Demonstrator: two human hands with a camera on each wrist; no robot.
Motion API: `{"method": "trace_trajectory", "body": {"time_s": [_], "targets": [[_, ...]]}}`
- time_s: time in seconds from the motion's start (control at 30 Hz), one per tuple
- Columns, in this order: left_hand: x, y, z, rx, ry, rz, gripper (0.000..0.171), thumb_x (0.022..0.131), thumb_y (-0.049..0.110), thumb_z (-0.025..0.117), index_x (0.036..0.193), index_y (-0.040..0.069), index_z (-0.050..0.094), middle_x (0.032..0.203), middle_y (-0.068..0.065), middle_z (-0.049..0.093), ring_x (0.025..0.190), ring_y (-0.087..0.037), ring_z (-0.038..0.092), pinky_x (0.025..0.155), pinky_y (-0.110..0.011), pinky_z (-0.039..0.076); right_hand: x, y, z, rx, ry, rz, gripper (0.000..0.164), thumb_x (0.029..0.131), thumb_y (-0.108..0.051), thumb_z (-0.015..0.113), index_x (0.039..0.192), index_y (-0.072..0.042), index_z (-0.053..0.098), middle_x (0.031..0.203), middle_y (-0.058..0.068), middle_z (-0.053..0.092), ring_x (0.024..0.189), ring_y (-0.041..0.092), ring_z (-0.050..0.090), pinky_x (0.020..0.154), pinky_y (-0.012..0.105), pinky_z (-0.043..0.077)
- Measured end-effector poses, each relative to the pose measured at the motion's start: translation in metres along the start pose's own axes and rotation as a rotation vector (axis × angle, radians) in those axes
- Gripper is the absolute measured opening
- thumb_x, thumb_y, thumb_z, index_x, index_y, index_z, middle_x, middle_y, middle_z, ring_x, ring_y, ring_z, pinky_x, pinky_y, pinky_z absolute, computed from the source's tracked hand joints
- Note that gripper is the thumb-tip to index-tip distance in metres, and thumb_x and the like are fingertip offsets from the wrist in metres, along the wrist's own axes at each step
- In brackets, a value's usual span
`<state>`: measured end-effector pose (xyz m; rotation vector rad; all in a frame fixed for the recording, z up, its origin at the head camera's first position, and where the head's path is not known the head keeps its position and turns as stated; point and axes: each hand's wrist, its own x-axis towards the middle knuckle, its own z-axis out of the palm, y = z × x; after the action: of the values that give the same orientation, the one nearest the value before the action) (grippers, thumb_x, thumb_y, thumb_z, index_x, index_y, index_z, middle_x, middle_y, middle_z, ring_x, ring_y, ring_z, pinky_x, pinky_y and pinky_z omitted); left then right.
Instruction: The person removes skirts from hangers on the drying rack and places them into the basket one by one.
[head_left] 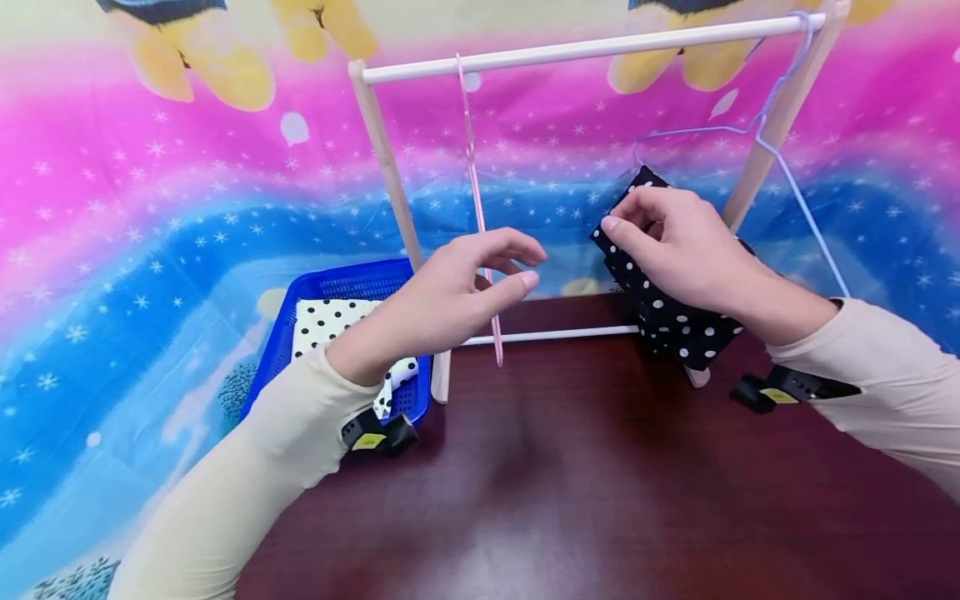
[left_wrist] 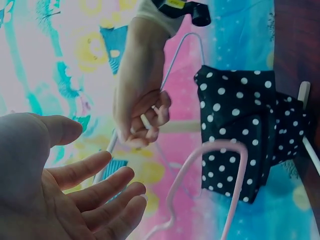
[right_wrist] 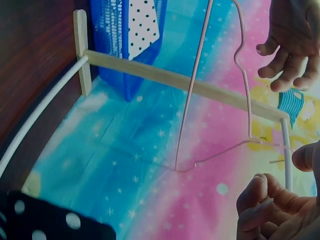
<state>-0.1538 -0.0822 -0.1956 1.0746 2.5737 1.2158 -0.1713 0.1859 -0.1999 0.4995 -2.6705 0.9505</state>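
A black cloth with white dots (head_left: pixel 678 321) hangs folded over a lilac hanger (head_left: pixel 806 196) at the right end of the rack. In the head view my right hand (head_left: pixel 678 246) overlaps the cloth's upper part. The left wrist view shows a gap between that right hand (left_wrist: pixel 142 107) and the cloth (left_wrist: pixel 235 125); its fingers are loosely bent around nothing. My left hand (head_left: pixel 468 287) is held up beside a bare pink hanger (head_left: pixel 478 196), fingers spread and relaxed, with nothing in them. The pink hanger (right_wrist: pixel 190 90) hangs from the rack's top rod.
The wooden rack (head_left: pixel 390 167) with its white top rod (head_left: pixel 585 52) stands on a dark red table (head_left: pixel 525 483). At left is a blue basket (head_left: pixel 273 354) with a white, black-dotted cloth (head_left: pixel 330 321) in it. A patterned backdrop (head_left: pixel 150 175) hangs behind.
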Motion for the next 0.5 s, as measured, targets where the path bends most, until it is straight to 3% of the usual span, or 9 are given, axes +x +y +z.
{"method": "trace_trajectory", "body": {"time_s": [0.13, 0.27, 0.5], "targets": [[0.008, 0.006, 0.008, 0.054, -0.035, 0.010, 0.035, 0.104, 0.028, 0.056, 0.136, 0.017, 0.058, 0.136, 0.004, 0.061, 0.119, -0.009, 0.059, 0.097, -0.032, 0.053, 0.001, 0.004, -0.011, -0.034, 0.041, -0.007, 0.029, 0.101, -0.034, 0.058, 0.109, -0.008, 0.070, 0.089, 0.010, 0.068, 0.063, 0.016, 0.055, 0.059, 0.022, 0.041], [0.017, 0.014, 0.016, 0.103, -0.058, 0.021, 0.035, 0.104, 0.031, 0.054, 0.136, 0.019, 0.057, 0.137, 0.006, 0.060, 0.120, -0.008, 0.057, 0.098, -0.030, 0.052, 0.005, 0.011, -0.027, -0.099, 0.087, -0.016, 0.031, 0.100, -0.034, 0.059, 0.111, -0.008, 0.070, 0.095, 0.013, 0.071, 0.062, 0.003, 0.055, 0.059, 0.018, 0.040], [0.034, 0.026, 0.026, 0.157, -0.066, 0.021, 0.034, 0.104, 0.033, 0.055, 0.135, 0.020, 0.057, 0.133, 0.007, 0.063, 0.120, -0.006, 0.057, 0.099, -0.027, 0.050, 0.013, 0.024, -0.054, -0.156, 0.108, 0.080, 0.042, 0.101, -0.041, 0.055, 0.121, -0.006, 0.065, 0.114, 0.019, 0.068, 0.068, -0.016, 0.048, 0.062, 0.016, 0.038]]}}
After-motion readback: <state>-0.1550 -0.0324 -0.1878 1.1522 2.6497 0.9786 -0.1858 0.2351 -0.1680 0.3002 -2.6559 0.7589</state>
